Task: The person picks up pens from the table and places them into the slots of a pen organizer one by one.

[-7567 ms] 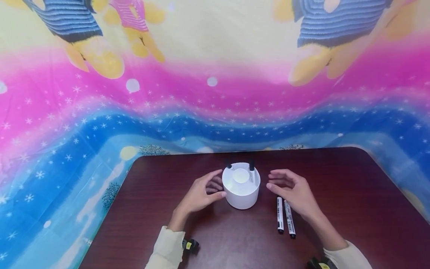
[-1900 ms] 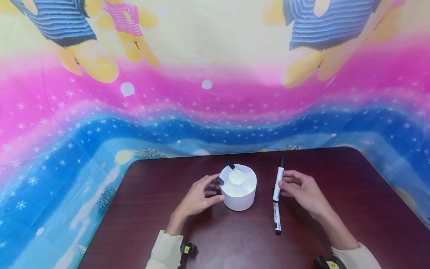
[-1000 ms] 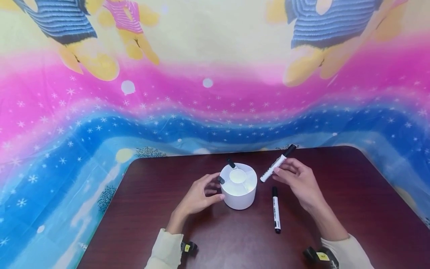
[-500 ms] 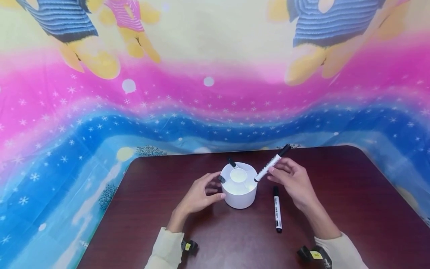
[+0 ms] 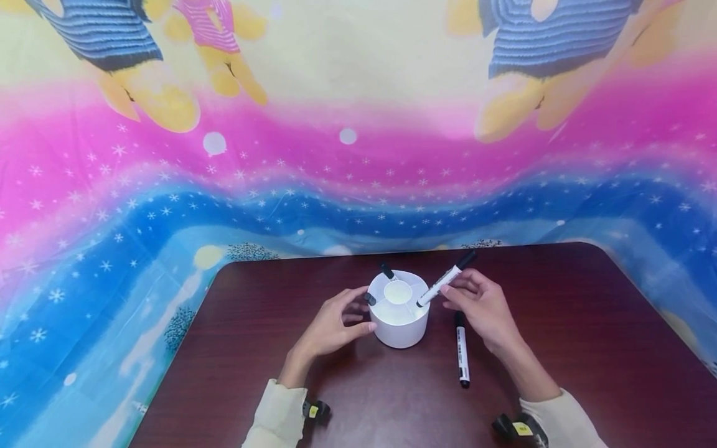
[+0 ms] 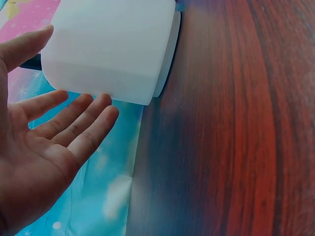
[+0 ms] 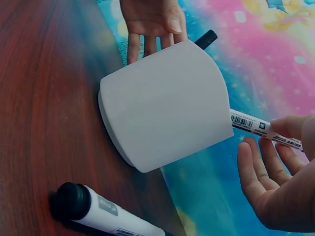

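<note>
A round white pen holder (image 5: 399, 335) with a central cup and divided compartments stands on the table. Two markers lean in it, their black caps (image 5: 387, 271) showing at the back and left. My left hand (image 5: 330, 326) touches the holder's left side with fairly straight fingers, seen also in the left wrist view (image 6: 54, 147). Between thumb and fingers, my right hand (image 5: 484, 311) pinches a white marker (image 5: 441, 285), cap end up and tilted right. Its lower end is just inside the holder's right rim. In the right wrist view, the holder's wall (image 7: 167, 108) hides that end.
Another white marker (image 5: 462, 358) with a black cap lies on the dark red-brown table (image 5: 364, 404), right of the holder and below my right hand. Behind the table hangs a colourful patterned cloth (image 5: 358, 168).
Earlier, two markers lay on the table and the holder was turned differently. My right hand has lifted one, tilted it and brought it leftward into the holder's rim. My left hand stays beside the holder.
</note>
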